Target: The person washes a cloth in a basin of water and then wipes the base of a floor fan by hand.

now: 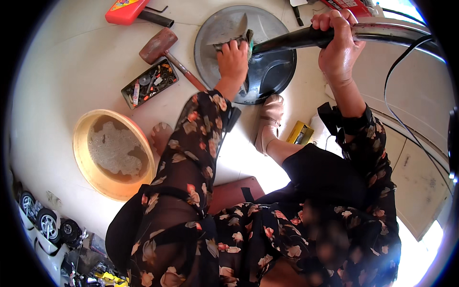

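My left hand presses a dirty green and dark cloth or scouring pad onto a round base with a raised pointed pattern. The base's left part looks dull grey and filmed, while its right part is glossy black. A black tube rises from the middle of this base and turns to shiny metal towards the right. Around the tube, near where black meets metal, my right hand is closed; its skin looks wet. Part of the pad is hidden under my left fingers.
A mallet lies beside a tray of small hardware. Left of me stands a basin of murky, sudsy water. A red bottle, a yellow box and a hanging cable are near. Wheels lie lower left.
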The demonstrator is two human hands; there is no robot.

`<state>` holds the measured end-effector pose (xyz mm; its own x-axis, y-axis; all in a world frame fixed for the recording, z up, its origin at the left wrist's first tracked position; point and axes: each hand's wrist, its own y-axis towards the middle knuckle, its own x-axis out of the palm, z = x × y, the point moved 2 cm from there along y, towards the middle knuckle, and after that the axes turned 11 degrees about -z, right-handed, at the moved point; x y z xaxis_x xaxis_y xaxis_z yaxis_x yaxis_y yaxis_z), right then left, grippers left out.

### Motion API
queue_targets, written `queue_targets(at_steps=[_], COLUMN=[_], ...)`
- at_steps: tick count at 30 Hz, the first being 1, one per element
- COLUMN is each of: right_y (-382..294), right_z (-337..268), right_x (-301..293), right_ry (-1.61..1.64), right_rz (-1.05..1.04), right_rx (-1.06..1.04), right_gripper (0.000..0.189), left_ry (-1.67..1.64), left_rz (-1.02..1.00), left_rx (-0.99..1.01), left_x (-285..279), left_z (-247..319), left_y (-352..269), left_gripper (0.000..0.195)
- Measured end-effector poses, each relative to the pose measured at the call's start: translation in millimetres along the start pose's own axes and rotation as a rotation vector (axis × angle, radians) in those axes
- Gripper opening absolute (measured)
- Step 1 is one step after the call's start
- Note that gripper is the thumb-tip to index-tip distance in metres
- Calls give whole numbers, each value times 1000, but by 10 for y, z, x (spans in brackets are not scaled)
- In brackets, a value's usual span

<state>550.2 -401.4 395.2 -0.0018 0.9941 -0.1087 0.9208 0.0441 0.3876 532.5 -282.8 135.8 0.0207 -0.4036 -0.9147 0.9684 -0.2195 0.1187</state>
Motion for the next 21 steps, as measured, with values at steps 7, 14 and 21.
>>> queue_targets(at_steps=[7,14,21], right_y=[-2,16,63], right_z=[43,12,-79], right_x=[30,56,166], right_ry=[16,19,-29], right_rz=[62,153,112], right_rx=[5,46,82], right_gripper=[16,17,21], left_ry=[-180,20,-121], left_rz=[-220,5,41], left_rx=[208,-77,70], left_x=[116,-200,186], left_z=[37,-575,69], left_y=[-960,-349,-1069], left_gripper=[17,7,8])
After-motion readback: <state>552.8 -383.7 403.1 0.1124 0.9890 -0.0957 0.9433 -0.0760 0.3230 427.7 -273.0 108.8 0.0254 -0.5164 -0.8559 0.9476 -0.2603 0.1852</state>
